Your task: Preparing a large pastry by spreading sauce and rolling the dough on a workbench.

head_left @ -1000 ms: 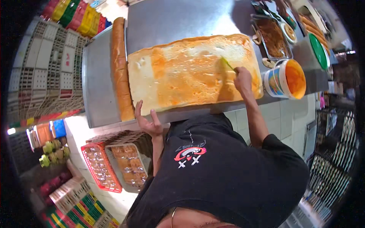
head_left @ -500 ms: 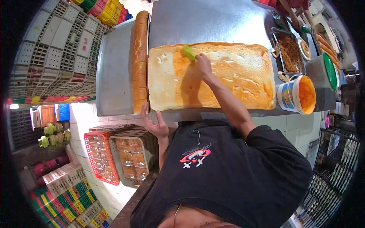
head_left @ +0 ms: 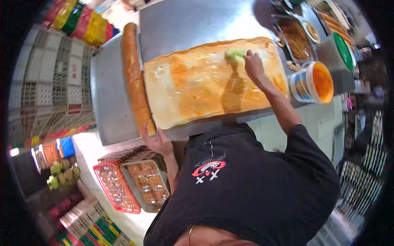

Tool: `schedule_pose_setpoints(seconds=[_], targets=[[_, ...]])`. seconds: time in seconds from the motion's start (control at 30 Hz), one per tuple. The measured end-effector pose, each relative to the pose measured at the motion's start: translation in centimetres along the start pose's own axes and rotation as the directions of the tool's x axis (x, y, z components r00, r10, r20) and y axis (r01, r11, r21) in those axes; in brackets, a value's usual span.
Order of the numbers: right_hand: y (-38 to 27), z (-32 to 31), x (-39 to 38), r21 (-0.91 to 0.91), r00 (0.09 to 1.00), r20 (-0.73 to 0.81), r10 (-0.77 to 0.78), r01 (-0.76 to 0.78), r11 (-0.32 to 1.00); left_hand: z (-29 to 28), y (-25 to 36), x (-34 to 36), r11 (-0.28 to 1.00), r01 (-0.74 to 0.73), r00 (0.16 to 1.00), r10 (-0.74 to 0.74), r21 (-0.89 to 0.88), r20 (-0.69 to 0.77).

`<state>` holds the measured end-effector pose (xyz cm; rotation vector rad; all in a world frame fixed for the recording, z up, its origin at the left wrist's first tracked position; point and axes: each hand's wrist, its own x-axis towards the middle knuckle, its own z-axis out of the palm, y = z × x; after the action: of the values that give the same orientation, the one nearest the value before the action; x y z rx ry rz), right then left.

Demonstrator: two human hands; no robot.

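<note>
Bench (head_left: 176, 24): sponge sheet (head_left: 201, 88) laid flat, right of long roll (head_left: 134, 74); judged soft, tear-prone, to be supported underneath | left hand (head_left: 159, 144): fingers spread, roll contact unclear | right hand (head_left: 255, 67): closed around green spreader (head_left: 234, 55).

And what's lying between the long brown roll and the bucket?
In the head view, the flat cake lies between the roll and the bucket.
</note>
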<state>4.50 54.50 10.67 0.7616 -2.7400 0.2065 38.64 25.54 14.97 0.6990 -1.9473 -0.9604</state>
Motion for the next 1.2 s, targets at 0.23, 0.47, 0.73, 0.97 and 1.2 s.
schedule_pose_setpoints(seconds=[0.23,0.47,0.73,0.97,1.2], targets=[[1.6,-12.1,-13.2,0.387,0.885,0.436,0.165,-0.350,0.853,7.7,3.1,1.1,0.994,-0.062,0.968,0.081,-0.087,0.238],[11.3,-27.6,-13.9,0.039,0.749,-0.268,0.606,-0.620,0.783,16.6,9.4,-0.6,0.941,-0.106,0.885,0.237,-0.323,0.400],[23.8,-25.2,-20.7,0.367,0.232,-0.072,0.970,-0.898,0.242,20.4,13.3,-3.9,0.916,-0.089,0.853,0.272,-0.391,0.444],[31.6,-16.9,-27.0,0.783,0.369,0.622,0.691,-0.273,-0.559,19.3,13.0,-5.4,0.962,-0.004,0.897,0.124,-0.273,0.423],[30.8,-15.8,-23.5,0.802,0.536,0.542,0.647,-0.100,-0.589,17.9,11.7,-5.1,0.980,0.015,0.939,0.055,-0.200,0.340]])
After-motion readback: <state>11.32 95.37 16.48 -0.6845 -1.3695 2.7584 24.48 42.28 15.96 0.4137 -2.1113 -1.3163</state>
